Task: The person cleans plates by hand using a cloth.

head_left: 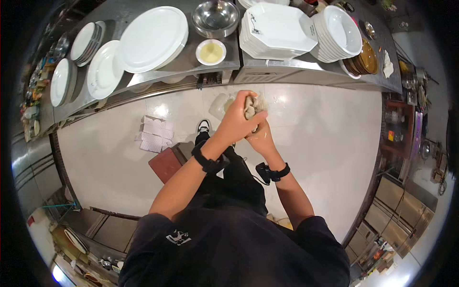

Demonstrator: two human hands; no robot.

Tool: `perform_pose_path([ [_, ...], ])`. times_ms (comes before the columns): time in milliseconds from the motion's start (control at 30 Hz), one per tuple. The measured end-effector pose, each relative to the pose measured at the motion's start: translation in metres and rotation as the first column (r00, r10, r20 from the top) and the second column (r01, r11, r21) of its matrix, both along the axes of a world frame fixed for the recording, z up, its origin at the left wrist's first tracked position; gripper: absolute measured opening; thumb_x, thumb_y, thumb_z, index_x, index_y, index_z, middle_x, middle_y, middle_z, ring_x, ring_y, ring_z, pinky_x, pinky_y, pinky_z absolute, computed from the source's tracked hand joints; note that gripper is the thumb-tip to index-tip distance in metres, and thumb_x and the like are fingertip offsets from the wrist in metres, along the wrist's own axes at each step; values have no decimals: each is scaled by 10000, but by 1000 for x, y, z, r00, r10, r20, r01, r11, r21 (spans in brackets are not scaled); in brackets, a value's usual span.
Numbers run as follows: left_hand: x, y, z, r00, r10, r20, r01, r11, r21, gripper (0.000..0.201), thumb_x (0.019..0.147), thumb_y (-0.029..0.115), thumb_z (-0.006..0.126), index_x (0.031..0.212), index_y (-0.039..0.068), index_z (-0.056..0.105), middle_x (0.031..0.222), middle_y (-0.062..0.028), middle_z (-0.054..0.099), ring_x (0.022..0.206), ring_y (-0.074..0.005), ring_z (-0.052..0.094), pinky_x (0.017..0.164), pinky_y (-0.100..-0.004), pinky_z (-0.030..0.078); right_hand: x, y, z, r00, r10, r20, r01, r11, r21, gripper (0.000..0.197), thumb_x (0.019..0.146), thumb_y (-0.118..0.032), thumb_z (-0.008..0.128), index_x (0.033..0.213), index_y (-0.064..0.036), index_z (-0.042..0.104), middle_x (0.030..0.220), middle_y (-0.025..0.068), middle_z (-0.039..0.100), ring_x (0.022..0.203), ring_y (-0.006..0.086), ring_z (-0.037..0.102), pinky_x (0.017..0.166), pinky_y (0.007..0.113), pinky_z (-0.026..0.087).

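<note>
In front of me, above the floor, my two hands are closed together round a crumpled, greyish-white cloth (250, 111). My left hand (237, 117) wraps it from the left, its thumb lying across toward the right. From below and the right, my right hand (261, 137) grips the lower part, and its fingers are partly hidden. A frayed or blurred edge of the cloth sticks out at the upper right. The skin of both hands looks wet. Each wrist carries a black strap with a small device.
A steel counter (234, 53) runs across the far side. On it stand large white plates (153, 39), a steel bowl (215, 19), a small bowl of yellowish contents (211, 51), stacked octagonal dishes (279, 28) and white bowls (339, 32). Flattened cardboard (155, 134) and a reddish-brown box (167, 162) lie on the floor.
</note>
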State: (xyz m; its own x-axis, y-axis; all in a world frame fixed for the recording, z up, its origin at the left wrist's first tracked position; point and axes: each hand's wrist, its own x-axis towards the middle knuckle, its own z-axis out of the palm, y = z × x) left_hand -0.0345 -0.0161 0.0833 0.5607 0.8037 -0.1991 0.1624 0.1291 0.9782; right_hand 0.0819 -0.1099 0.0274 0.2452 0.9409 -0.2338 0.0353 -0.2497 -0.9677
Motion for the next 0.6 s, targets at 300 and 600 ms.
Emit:
perform_pose_path([
  [300, -96, -26, 22, 968, 177, 177, -172, 984, -45, 575, 1025, 80, 645, 1542, 28, 400, 1453, -97, 531, 1274, -187, 553, 1092, -342, 453, -30, -3, 45, 959, 172, -226, -172, 985, 21, 592, 962, -252, 746, 1416, 54, 520, 1317, 172, 625, 1223, 222, 591, 1035, 365, 477],
  [600, -178, -9, 57, 797, 574, 189, -582, 813, -12, 213, 1051, 46, 540, 1210, -10, 670, 1010, -12, 666, 858, -69, 587, 755, -233, 481, -69, 41, 80, 861, 379, -338, -331, 924, 192, 533, 980, -145, 733, 1440, 24, 525, 1361, 90, 594, 1277, 167, 542, 1100, 306, 416],
])
